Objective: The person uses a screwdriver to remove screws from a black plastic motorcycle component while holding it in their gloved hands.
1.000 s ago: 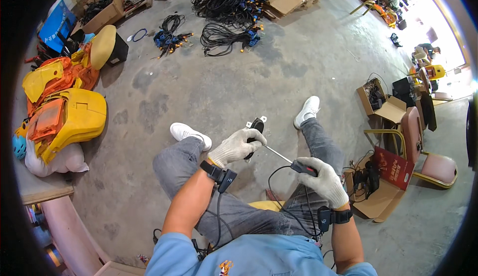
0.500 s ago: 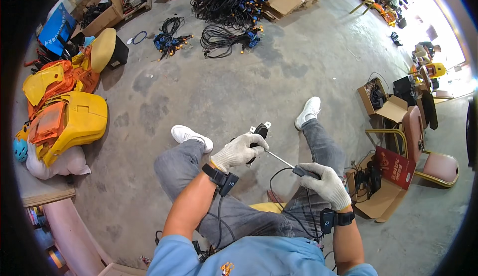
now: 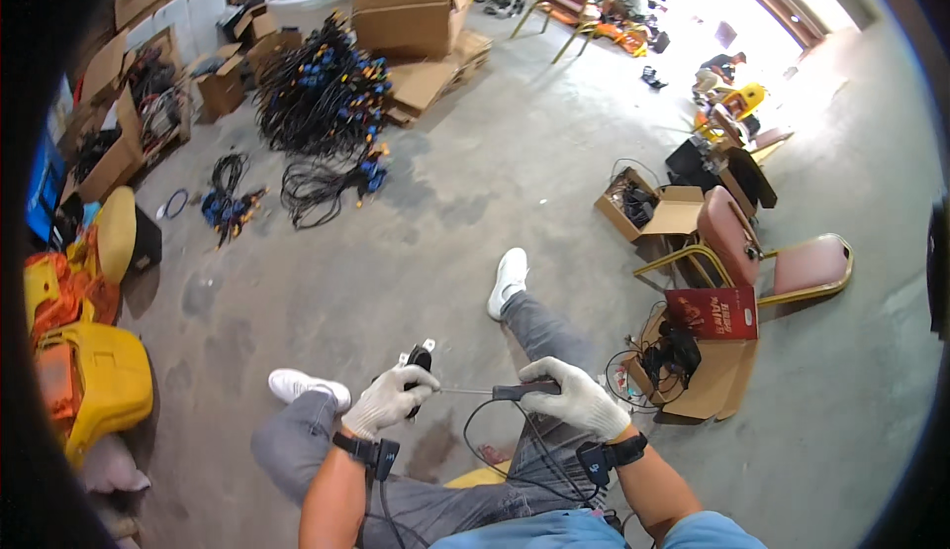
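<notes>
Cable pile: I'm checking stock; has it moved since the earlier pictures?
No; the cable pile still lies left of the flattened cardboard; the view shifted.

heaped cables (image 3: 322, 94) and cartons (image 3: 401, 19) show a workshop.

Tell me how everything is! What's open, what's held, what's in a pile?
Black oblong part with pale tabs: held.
Dark-handled tool with thin metal shaft: held, pointing towards that part.
Left hand in white knitted glove: closed on the part.
Right hand in white knitted glove: closed on the tool.
Brown cardboard box nearest the right hand: open, black cords inside.
Black cables with blue-and-orange ends: heaped up.
</notes>
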Motion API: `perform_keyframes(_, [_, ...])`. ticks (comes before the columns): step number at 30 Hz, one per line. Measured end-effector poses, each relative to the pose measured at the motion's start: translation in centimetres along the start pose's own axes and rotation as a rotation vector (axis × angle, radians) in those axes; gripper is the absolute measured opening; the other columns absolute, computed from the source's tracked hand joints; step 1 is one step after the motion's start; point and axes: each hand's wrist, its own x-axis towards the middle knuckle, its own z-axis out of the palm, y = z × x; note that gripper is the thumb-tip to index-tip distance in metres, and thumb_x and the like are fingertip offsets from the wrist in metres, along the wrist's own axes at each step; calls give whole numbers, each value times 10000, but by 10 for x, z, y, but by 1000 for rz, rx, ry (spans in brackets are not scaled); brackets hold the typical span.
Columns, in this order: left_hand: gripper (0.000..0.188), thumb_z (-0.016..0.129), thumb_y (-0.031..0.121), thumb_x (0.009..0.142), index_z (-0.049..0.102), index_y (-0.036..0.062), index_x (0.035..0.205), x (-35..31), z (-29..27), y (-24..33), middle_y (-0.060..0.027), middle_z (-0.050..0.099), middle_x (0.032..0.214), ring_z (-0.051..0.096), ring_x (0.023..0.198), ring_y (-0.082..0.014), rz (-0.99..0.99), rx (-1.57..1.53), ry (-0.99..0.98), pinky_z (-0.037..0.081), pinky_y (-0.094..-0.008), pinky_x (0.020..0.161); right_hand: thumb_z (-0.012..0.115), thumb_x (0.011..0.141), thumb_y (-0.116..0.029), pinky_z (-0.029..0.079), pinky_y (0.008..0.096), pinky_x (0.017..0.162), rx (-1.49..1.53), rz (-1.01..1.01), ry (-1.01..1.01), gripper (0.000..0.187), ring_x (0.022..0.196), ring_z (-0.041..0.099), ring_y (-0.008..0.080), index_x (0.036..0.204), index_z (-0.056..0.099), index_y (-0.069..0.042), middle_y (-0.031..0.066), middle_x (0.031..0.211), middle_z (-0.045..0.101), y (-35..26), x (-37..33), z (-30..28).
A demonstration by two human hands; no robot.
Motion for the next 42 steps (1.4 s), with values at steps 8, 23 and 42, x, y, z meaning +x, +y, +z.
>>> perform_keyframes(8, [196, 717, 113, 997, 784, 3, 1144, 6, 4, 2, -62, 724, 935, 671, 766, -138, -85, -129, -50, 614, -330, 658, 774, 1009, -207, 562, 274, 805, 13, -21, 55, 417, 876, 677, 87, 1337, 643, 15, 51, 1009, 716, 10, 1, -2])
perform_keyframes(23, [232, 740, 185, 1016, 787, 28, 1180, 10, 8, -17, -49, 707, 907, 696, 849, -147, 38, -41, -38, 610, -333, 705, 830, 950, -354, 579, 345, 941, -106, -83, 115, 585, 1043, 735, 193, 1383, 610, -29, 161, 1144, 749, 38, 12, 0])
perform_keyframes(42, [229, 705, 156, 1016, 777, -10, 1156, 20, 12, -24, -83, 744, 977, 704, 834, -168, -4, -146, -86, 633, -354, 687, 757, 992, -235, 549, 397, 1028, -12, 43, 50, 430, 1160, 714, 263, 1368, 626, -72, 171, 1315, 693, 18, 0, -3])
